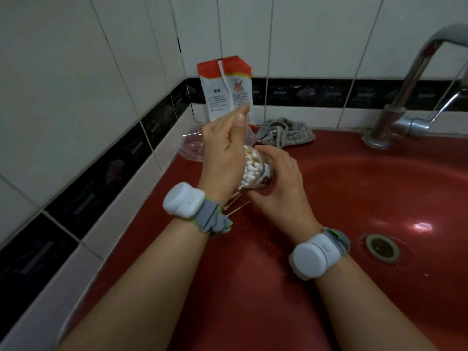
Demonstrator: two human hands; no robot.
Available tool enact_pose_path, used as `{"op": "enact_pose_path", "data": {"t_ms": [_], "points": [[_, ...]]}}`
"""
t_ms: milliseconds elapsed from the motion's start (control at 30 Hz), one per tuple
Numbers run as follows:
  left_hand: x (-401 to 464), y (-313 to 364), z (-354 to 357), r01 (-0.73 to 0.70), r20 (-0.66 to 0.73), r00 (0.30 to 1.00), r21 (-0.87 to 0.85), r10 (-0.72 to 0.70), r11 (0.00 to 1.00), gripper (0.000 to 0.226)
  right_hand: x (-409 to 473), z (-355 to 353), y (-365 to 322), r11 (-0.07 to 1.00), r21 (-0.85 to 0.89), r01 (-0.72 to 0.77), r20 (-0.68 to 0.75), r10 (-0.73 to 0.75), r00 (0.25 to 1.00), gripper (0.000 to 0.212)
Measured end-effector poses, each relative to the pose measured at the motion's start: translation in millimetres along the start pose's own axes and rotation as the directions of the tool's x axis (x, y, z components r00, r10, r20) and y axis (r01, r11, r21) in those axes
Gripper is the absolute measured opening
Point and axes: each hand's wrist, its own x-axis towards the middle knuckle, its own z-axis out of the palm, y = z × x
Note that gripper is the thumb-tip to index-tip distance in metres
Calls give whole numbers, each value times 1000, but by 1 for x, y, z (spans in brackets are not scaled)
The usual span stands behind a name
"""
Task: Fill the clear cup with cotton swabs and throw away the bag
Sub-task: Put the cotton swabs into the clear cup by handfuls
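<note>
A clear cup (263, 177) packed with white-tipped cotton swabs (249, 171) is held tilted over the red sink ledge. My right hand (281, 183) wraps around its right side and grips it. My left hand (224, 153) is raised at the cup's left, fingers loosely curled by the swabs; whether it pinches any is hidden. Two loose cotton swabs (236, 209) lie on the ledge below the cup. A crumpled clear plastic bag (191, 145) lies behind my left hand by the wall.
A red and white paper packet (224, 87) stands against the tiled wall. A grey checked cloth (286, 133) lies on the ledge. The chrome faucet (410, 92) rises at right above the red sink basin (379, 198) with its drain (382, 248).
</note>
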Motion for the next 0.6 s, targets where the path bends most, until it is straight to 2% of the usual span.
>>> {"op": "enact_pose_path", "data": {"t_ms": [67,167,300,400,500,600], "points": [[-4,-5,-7,-20,-5,1000,195,22,981,37,0,0,-1,1000,-7,-1,8,1,1000,66],[-8,-7,-18,6,-28,1000,266,1,964,40,0,1,1,1000,-8,4,13,-4,1000,66],[-14,-4,-28,-5,74,997,375,-24,927,46,0,1,3,1000,-3,1,4,-1,1000,68],[-16,-3,-35,38,78,995,252,-60,967,39,0,0,2,1000,-6,-5,9,5,1000,68],[-16,7,-37,117,-69,991,39,-114,992,28,1,0,3,1000,-12,-1,14,1,1000,68],[-14,16,-34,101,-140,985,-26,-104,995,26,0,-1,3,1000,-18,-23,14,23,1000,68]]}}
